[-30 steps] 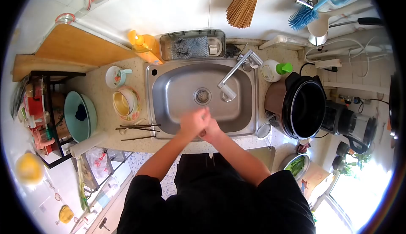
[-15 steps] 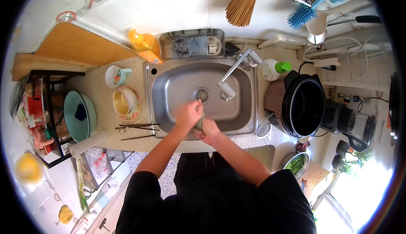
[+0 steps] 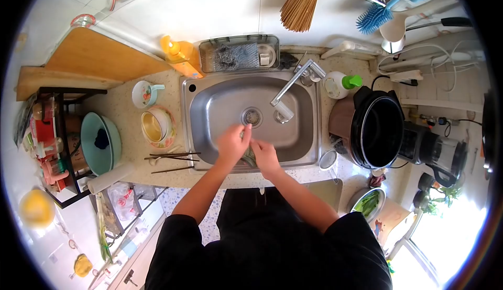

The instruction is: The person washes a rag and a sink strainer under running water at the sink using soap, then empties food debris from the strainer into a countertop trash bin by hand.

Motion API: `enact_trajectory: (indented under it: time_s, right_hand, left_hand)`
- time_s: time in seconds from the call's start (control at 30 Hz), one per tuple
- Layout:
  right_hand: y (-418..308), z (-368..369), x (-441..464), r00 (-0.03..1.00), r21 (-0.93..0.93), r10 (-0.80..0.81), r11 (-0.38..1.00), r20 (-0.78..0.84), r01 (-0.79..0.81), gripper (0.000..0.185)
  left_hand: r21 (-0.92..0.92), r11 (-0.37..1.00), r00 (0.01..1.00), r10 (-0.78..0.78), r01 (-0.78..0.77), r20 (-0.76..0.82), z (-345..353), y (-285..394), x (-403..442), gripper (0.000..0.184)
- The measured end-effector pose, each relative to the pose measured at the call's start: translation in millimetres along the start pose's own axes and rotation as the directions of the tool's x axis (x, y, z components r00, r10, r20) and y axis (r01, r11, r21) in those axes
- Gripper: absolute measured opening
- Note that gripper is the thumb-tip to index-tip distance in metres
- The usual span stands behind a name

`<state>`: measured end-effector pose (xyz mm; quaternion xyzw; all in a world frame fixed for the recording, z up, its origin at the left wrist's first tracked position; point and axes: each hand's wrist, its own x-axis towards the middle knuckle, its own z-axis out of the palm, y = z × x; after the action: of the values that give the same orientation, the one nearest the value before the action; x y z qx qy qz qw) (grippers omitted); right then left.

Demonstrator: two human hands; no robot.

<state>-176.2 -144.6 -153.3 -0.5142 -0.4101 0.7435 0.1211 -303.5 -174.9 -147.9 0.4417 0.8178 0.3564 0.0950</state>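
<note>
Stretching wide, a rectangular stainless-steel sink (image 3: 210,104) has a brown cylindrical pot (image 3: 343,119) with a black rim on its right. Above the sink's near edge, the person's left hand (image 3: 233,144) and right hand (image 3: 266,159) are curled closed, grasping a crumpled grey-green cloth (image 3: 248,158) between them.

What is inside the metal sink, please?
Inside the metal sink, the drain shows. Near the sink's front edge, the left hand, right hand and what looks like a greenish cloth between them hide part of it; what lies beneath cannot be seen.
</note>
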Motion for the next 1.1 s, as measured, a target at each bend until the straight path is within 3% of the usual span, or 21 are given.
enact_trajectory:
  time_s: [0.03, 0.13, 0.23, 0.3, 0.33, 0.37, 0.47, 0.5, 0.6, 0.67, 0.7, 0.73, 0.8, 0.9, 1.0, 1.03, 1.07, 1.1]
  right_hand:
    - [7.2, -1.9, 2.0, 0.989, -0.137, -0.139, 0.982, -0.057, 0.131, 0.043]
    - [6.1, 2.2, 9.7, 0.956, -0.099, -0.007, 0.995, -0.292, -0.023, 0.050]
    - [4.4, -1.9, 25.6, 0.975, 0.150, 0.122, 0.984, -0.184, -0.095, 0.054]
    - [10.0, 2.3, 27.7, 0.981, 0.034, -0.077, 0.996, -0.176, 0.084, 0.057]
    - [10.8, 5.9, 28.1, 0.985, 0.063, -0.051, 0.996, -0.163, 0.062, 0.056]
    - [11.2, 9.7, 28.4, 0.988, 0.092, -0.025, 0.995, -0.150, 0.040, 0.055]
    - [-12.9, 26.7, 0.1, 0.906, 0.408, 0.422, 0.832, -0.024, -0.377, 0.046]
    - [-6.7, 25.3, 0.9, 0.900, 0.459, 0.429, 0.786, 0.077, -0.413, 0.041]
    - [-1.1, 14.0, 10.4, 0.915, 0.595, 0.398, 0.722, 0.062, -0.354, 0.037]
    - [42.6, -1.2, 37.5, 0.961, 0.552, 0.196, 0.789, 0.194, -0.272, 0.034]
    - [38.0, 1.3, 38.1, 0.958, 0.591, 0.173, 0.757, 0.231, -0.279, 0.034]
    - [32.9, 3.9, 38.5, 0.952, 0.628, 0.150, 0.722, 0.267, -0.290, 0.033]
    - [18.9, 8.7, 12.9, 0.915, 0.780, 0.285, 0.487, 0.285, -0.394, 0.034]
    - [1.2, 8.2, 6.7, 0.892, 0.481, 0.345, 0.753, 0.292, -0.449, 0.037]
    - [19.7, 3.6, 17.4, 0.917, 0.675, 0.264, 0.620, 0.300, -0.400, 0.034]
    - [34.1, 14.6, 17.9, 0.989, 0.836, 0.051, 0.530, 0.136, -0.142, 0.033]
    - [51.5, 35.9, 18.2, 0.988, 0.920, -0.135, 0.373, -0.071, 0.117, 0.032]
    - [49.2, 36.3, 20.8, 0.989, 0.934, -0.136, 0.343, -0.058, 0.102, 0.031]
  left_hand:
    - [-0.006, 0.999, 0.999, -0.044, 0.044, -0.032, 1.6, -4.6, 2.3, 0.029]
    - [-0.050, 0.984, 0.978, -0.161, 0.168, 0.130, -5.3, -1.1, -3.1, 0.030]
    - [-0.187, 0.981, 0.979, 0.079, -0.043, 0.189, -12.1, 31.4, -24.1, 0.030]
    - [-0.190, 0.963, 0.970, 0.216, -0.192, 0.114, -8.8, 47.1, -28.0, 0.030]
    - [-0.185, 0.946, 0.957, 0.283, -0.266, 0.071, -8.2, 49.7, -27.7, 0.030]
    - [-0.140, 0.966, 0.971, 0.228, -0.217, 0.067, -1.6, 39.5, -21.5, 0.030]
    - [-0.030, 0.999, 0.999, -0.013, 0.014, 0.038, 15.1, 3.6, 4.5, 0.029]
    - [0.019, 1.000, 1.000, -0.016, 0.016, -0.023, 14.5, 2.0, 12.7, 0.029]
    - [-0.119, 0.992, 0.998, 0.055, -0.050, 0.042, 3.5, 35.0, -6.7, 0.030]
    - [-0.143, 0.971, 0.980, 0.199, -0.192, 0.031, -8.4, 69.3, -23.7, 0.030]
    - [-0.151, 0.951, 0.961, 0.274, -0.268, 0.019, -11.4, 76.0, -25.4, 0.030]
    - [-0.120, 0.966, 0.972, 0.233, -0.231, 0.008, -7.7, 68.0, -22.0, 0.030]
    - [-0.070, 0.987, 0.989, 0.145, -0.145, -0.008, 5.2, 41.6, -15.4, 0.029]
    - [-0.010, 0.991, 0.991, -0.129, 0.130, 0.044, 11.6, 17.3, 14.0, 0.028]
    - [-0.042, 0.990, 0.990, 0.137, -0.138, -0.005, 7.7, 37.5, -0.8, 0.030]
    - [-0.008, 0.984, 0.984, 0.177, -0.177, 0.010, 7.0, 49.1, -13.4, 0.026]
    - [0.025, 0.976, 0.976, 0.215, -0.215, 0.025, 7.0, 62.2, -27.3, 0.024]
    - [0.023, 0.976, 0.976, 0.216, -0.217, 0.029, 8.2, 61.6, -25.6, 0.024]
